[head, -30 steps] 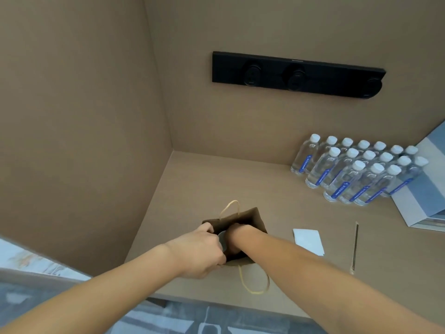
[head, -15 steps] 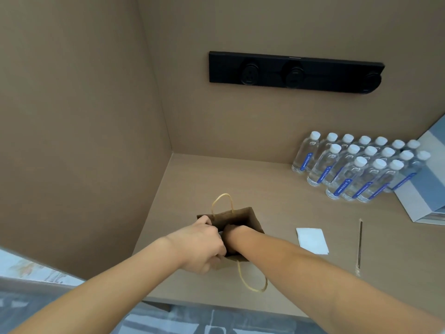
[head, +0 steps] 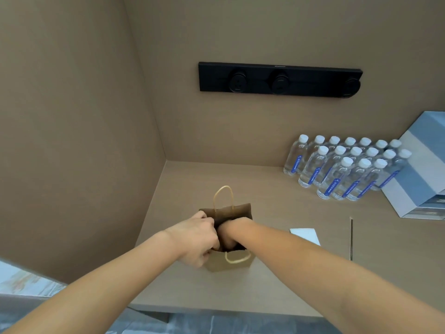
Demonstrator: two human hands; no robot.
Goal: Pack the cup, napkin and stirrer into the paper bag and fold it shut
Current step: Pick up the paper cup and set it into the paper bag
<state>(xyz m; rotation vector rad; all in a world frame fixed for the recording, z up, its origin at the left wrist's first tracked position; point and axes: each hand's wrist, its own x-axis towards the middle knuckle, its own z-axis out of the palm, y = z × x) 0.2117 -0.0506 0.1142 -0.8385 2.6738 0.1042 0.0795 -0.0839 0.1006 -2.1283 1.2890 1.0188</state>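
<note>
- Deeper than a moment ago, our right hand (head: 227, 233) has sunk into the paper bag (head: 228, 261), wrist now level with the mouth; the bag stands straighter, its far handle upright.
- Our left hand (head: 196, 239) is clamped on the bag's left rim, pinching the paper so the mouth stays wide and the bag does not tip, as we judge it.
- We cannot tell whether the right hand's fingers are closed on anything: they are hidden inside. The cup is not visible either; we take it to be in the bag, under that hand.
- Brown kraft paper, the bag sits on the table (head: 277, 285) directly between our forearms, one twisted-paper handle flopped over the near face, the interior dark.
- To the right of the right forearm, a white folded napkin (head: 305, 235) lies flat; farther right, well apart, the thin stirrer (head: 351, 239) lies lengthwise, both unpacked.
- Beyond the hands, water bottles (head: 346, 167) crowd the far right.
</note>
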